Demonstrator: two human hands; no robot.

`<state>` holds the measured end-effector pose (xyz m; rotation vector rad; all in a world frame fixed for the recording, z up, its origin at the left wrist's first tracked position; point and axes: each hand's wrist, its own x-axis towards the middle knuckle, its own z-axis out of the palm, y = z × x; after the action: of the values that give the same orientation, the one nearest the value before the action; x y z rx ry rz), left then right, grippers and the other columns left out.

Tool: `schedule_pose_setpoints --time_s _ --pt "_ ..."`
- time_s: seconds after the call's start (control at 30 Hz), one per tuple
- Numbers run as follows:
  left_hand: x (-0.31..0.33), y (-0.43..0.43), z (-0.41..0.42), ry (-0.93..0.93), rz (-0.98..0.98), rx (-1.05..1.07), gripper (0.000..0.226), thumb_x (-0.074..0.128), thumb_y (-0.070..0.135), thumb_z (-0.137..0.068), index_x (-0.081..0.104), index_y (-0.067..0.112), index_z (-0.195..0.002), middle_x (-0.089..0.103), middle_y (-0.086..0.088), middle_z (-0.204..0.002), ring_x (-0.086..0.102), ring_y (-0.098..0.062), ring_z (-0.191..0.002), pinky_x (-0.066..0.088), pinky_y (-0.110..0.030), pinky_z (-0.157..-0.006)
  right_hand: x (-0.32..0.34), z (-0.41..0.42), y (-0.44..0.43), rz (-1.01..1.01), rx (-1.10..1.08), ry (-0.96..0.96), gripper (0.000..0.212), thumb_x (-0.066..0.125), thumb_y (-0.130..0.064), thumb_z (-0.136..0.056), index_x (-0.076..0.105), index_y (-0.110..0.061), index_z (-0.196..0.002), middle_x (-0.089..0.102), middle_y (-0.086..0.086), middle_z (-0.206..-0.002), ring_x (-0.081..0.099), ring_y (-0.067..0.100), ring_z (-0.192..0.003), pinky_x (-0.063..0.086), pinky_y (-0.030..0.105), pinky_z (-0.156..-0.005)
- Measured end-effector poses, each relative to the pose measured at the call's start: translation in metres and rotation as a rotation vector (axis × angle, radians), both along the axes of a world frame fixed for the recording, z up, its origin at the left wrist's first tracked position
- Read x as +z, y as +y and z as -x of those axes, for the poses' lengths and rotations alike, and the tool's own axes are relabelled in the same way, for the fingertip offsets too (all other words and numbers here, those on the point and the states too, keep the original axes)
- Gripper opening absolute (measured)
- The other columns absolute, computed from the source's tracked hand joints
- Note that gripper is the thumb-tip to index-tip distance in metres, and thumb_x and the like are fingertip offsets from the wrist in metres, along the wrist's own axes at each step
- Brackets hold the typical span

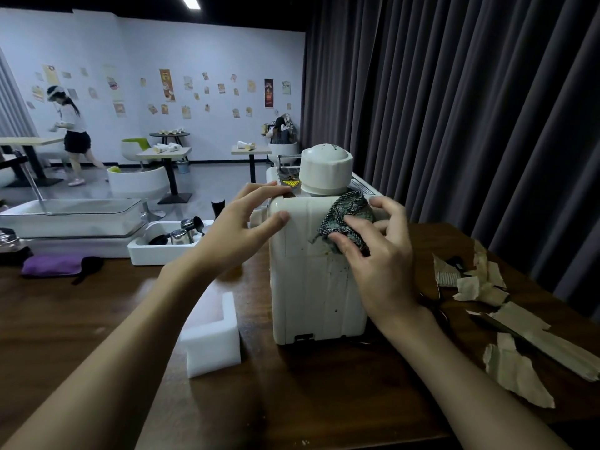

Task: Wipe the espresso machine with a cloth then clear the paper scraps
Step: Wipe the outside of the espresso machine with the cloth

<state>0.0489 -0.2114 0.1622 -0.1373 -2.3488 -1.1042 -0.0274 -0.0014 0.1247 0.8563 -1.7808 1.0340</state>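
On machine (311, 287), R hand (380, 261) clutches cloth (347, 206), L hand (246, 222) open

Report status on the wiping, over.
Left grip steadies espresso machine top. Right grip pinches cloth against its near side. Paper scraps untouched, far right.

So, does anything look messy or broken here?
Yes. Torn paper scraps lie scattered over the right side of the table, ragged-edged, like litter. The white espresso machine also has small brownish specks and streaks on its panel below the cloth, so it looks dirty. Nothing looks spilled or tipped over.
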Motion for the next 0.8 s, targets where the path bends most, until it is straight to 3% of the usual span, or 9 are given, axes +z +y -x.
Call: schedule_pose_setpoints --time_s 0.13,0.23,0.4,0.57,0.8 --pt "0.005 -0.001 -0.001 -0.017 0.011 0.011 0.037 0.049 0.053 -0.093 0.056 0.049 -0.129 0.049 0.016 -0.132 0.051 -0.009 -0.129 0.043 -0.028 -0.101 -0.002 -0.007 -0.007 0.088 -0.028 -0.023 0.032 0.078 -0.014 -0.081 0.069 -0.003 -0.11 0.061 0.017 -0.114 0.06 0.026 -0.102 0.053 0.038 -0.088" --pt "0.008 -0.002 -0.002 -0.021 -0.021 0.003 0.036 0.044 0.05 -0.094 0.058 0.048 -0.127 0.051 0.017 -0.129 0.048 -0.002 -0.129 0.044 -0.036 -0.107 0.0 -0.012 -0.015 0.137 -0.016 -0.041 0.042 0.077 -0.012 -0.082 0.062 0.002 -0.118 0.063 0.015 -0.111 0.057 0.02 -0.107 0.048 0.027 -0.094" --pt "0.005 -0.005 0.0 -0.032 0.043 0.024 0.041 0.044 0.056 -0.093 0.056 0.049 -0.131 0.05 0.018 -0.13 0.048 -0.008 -0.132 0.042 -0.048 -0.111 -0.003 -0.012 -0.025 0.206 -0.024 -0.03 0.032 0.078 -0.012 -0.081 0.068 0.002 -0.109 0.06 0.014 -0.108 0.05 0.006 -0.104 0.042 0.012 -0.093" --pt "0.008 -0.008 0.0 -0.04 0.019 -0.006 0.035 0.042 0.049 -0.095 0.057 0.053 -0.126 0.051 0.018 -0.128 0.048 -0.004 -0.129 0.043 -0.042 -0.109 -0.005 -0.021 -0.037 0.279 -0.052 -0.07 0.03 0.077 -0.013 -0.082 0.069 0.0 -0.107 0.061 0.011 -0.105 0.054 0.009 -0.1 0.041 0.01 -0.09" --pt "0.01 -0.014 0.001 -0.054 0.038 -0.026 0.04 0.036 0.048 -0.095 0.057 0.049 -0.129 0.052 0.016 -0.132 0.045 -0.001 -0.132 0.035 -0.028 -0.108 -0.01 -0.041 -0.071 0.238 -0.021 -0.028 0.026 0.076 -0.013 -0.083 0.07 0.0 -0.104 0.06 0.012 -0.102 0.059 0.017 -0.093 0.048 0.022 -0.081"
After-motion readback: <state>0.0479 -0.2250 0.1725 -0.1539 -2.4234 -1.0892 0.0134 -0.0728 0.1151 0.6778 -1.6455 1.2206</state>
